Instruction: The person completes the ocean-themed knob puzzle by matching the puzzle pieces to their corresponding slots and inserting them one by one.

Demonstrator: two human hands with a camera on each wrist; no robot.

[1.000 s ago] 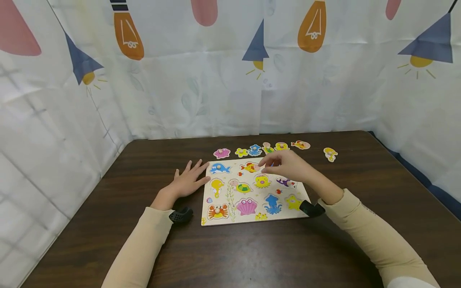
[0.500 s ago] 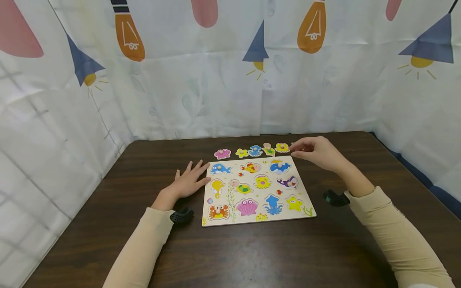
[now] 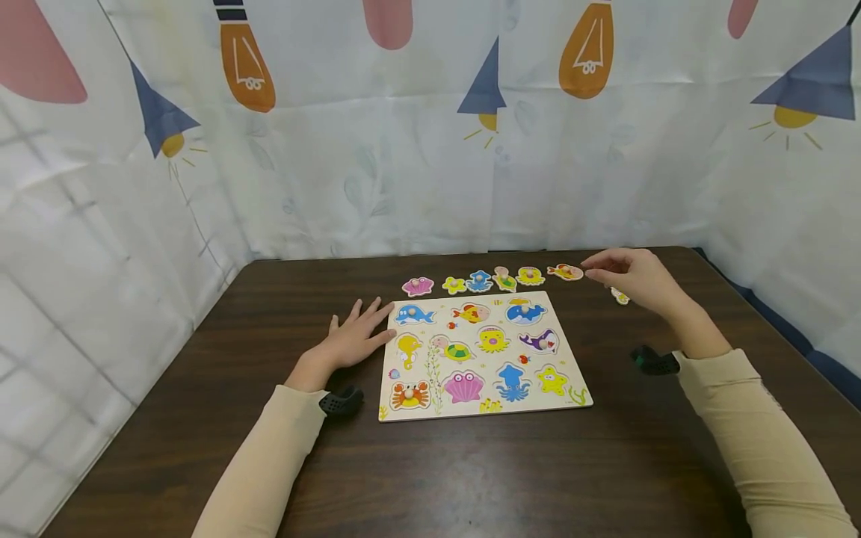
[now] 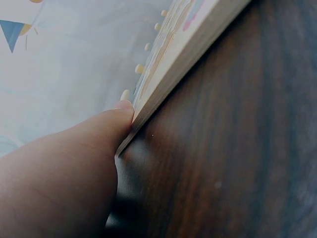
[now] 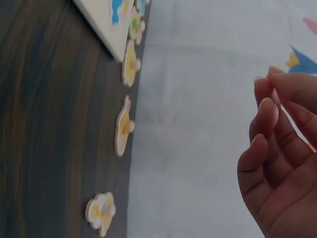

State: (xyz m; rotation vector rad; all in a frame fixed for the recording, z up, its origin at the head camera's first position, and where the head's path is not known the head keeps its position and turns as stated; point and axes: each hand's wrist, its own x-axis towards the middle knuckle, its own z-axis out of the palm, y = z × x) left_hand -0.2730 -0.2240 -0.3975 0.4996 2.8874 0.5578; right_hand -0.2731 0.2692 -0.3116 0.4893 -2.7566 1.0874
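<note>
Partly hidden by the right hand (image 3: 637, 279), whose thumb and fingertips stand slightly apart, a yellow piece (image 3: 622, 298) lies right of the puzzle board (image 3: 489, 368), whose left edge the left hand (image 3: 348, 341) touches, fingers spread, though the left wrist view shows only its thumb side.
</note>
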